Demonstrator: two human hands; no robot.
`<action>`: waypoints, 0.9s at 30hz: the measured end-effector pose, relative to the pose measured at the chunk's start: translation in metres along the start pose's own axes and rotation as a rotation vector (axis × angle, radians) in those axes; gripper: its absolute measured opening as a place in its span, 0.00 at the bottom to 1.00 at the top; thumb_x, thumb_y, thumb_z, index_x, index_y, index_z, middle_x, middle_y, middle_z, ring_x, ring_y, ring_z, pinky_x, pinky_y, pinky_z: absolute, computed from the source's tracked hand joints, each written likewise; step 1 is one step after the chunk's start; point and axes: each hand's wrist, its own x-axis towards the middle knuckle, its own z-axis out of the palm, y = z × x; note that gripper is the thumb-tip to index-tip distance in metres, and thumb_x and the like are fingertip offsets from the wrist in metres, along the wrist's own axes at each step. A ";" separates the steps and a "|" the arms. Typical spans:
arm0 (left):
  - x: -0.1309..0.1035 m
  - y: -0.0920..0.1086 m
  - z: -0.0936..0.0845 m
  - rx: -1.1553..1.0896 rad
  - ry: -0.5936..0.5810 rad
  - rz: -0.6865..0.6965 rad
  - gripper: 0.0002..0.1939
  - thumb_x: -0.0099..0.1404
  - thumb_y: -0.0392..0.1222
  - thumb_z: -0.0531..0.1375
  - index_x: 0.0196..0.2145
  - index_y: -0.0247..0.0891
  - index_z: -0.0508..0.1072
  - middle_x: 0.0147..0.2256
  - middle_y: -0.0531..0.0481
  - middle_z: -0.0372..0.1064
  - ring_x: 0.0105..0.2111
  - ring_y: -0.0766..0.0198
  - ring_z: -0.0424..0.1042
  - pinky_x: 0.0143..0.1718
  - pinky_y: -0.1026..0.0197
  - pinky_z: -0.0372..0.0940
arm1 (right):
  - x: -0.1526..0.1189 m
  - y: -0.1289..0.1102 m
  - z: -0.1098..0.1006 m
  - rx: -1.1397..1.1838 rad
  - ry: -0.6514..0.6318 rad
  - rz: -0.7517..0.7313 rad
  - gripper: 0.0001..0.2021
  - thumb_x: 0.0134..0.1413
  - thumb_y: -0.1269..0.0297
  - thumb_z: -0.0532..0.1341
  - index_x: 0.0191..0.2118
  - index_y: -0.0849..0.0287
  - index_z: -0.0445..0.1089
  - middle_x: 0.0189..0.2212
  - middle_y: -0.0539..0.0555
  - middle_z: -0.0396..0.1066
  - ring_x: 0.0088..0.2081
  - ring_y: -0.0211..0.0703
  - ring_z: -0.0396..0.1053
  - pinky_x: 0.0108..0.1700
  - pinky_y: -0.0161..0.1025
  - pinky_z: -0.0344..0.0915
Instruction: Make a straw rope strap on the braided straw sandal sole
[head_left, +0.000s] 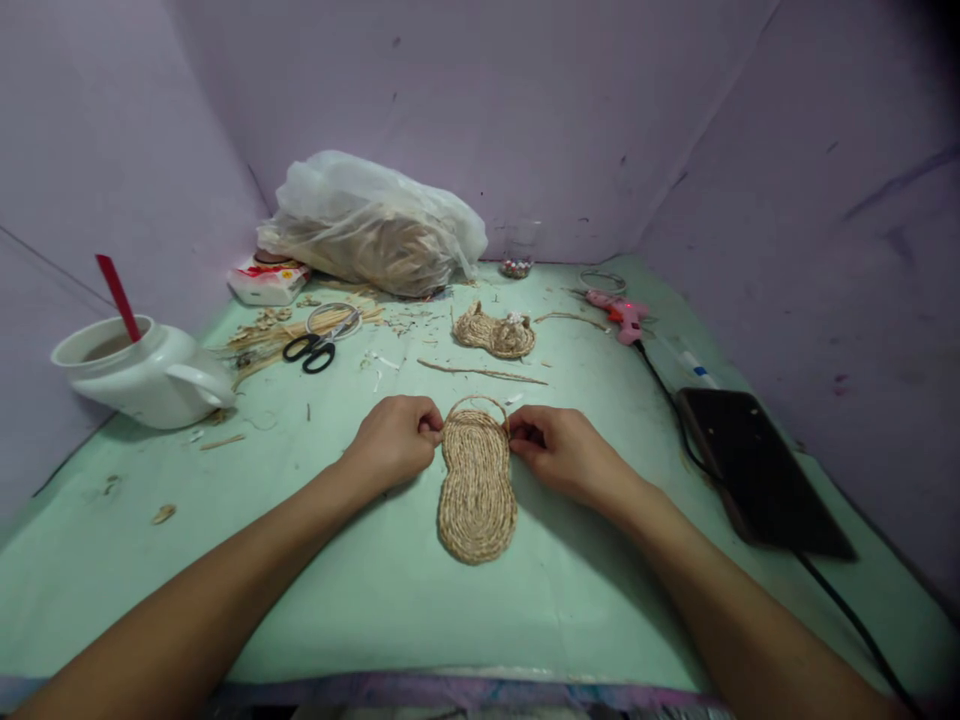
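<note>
Rope mat (478, 490), head cam view: lying flat mid tabletop (300, 600), long axis running front to back, looped end pointing at the back wall (540, 120). Left hand (397, 438) is pinching its far left edge, right hand (566, 448) the far right. Loose stick (482, 373) lies crosswise just past it, smaller rope piece (491, 338) behind that. Scissors (322, 345) off left, glue gun (624, 315) off right.

The bare left forearm (262, 560) and bare right forearm (709, 565) slant forward and inward. The bare left hand (396, 440) curls into a pinch; the bare right hand (564, 450) (slightly looser-fingered) mirrors it.
</note>
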 end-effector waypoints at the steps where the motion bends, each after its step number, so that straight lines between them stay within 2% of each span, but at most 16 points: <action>1: 0.000 0.000 0.000 0.004 -0.001 0.001 0.06 0.51 0.38 0.56 0.26 0.37 0.73 0.22 0.51 0.67 0.22 0.66 0.61 0.23 0.64 0.52 | 0.000 0.000 0.000 -0.002 0.000 -0.005 0.09 0.47 0.73 0.56 0.33 0.59 0.72 0.25 0.53 0.72 0.26 0.40 0.65 0.27 0.35 0.54; 14: -0.003 0.002 -0.002 0.060 -0.005 0.015 0.07 0.52 0.40 0.55 0.25 0.38 0.73 0.22 0.50 0.68 0.22 0.65 0.61 0.24 0.63 0.52 | 0.000 0.001 0.001 0.002 0.004 -0.021 0.09 0.46 0.73 0.55 0.32 0.59 0.71 0.25 0.53 0.72 0.26 0.40 0.64 0.27 0.35 0.54; 19: -0.005 0.004 -0.003 0.066 0.002 0.017 0.06 0.53 0.40 0.55 0.25 0.38 0.72 0.22 0.51 0.68 0.23 0.65 0.61 0.24 0.63 0.51 | 0.000 0.004 0.003 0.068 0.007 0.009 0.08 0.46 0.72 0.56 0.33 0.59 0.71 0.25 0.53 0.72 0.26 0.40 0.65 0.27 0.35 0.55; 23: -0.006 0.005 -0.003 0.073 0.007 0.014 0.06 0.53 0.39 0.55 0.25 0.38 0.72 0.23 0.50 0.68 0.23 0.65 0.61 0.24 0.63 0.51 | 0.003 0.006 0.005 0.282 -0.004 0.092 0.06 0.44 0.72 0.58 0.31 0.59 0.69 0.25 0.52 0.72 0.27 0.40 0.66 0.29 0.34 0.59; 27: -0.006 0.005 -0.002 0.072 0.014 0.005 0.06 0.53 0.39 0.55 0.25 0.38 0.72 0.23 0.50 0.68 0.23 0.65 0.62 0.23 0.63 0.51 | 0.005 0.002 0.004 0.683 -0.026 0.184 0.05 0.40 0.73 0.59 0.29 0.61 0.66 0.24 0.50 0.68 0.26 0.36 0.65 0.30 0.33 0.60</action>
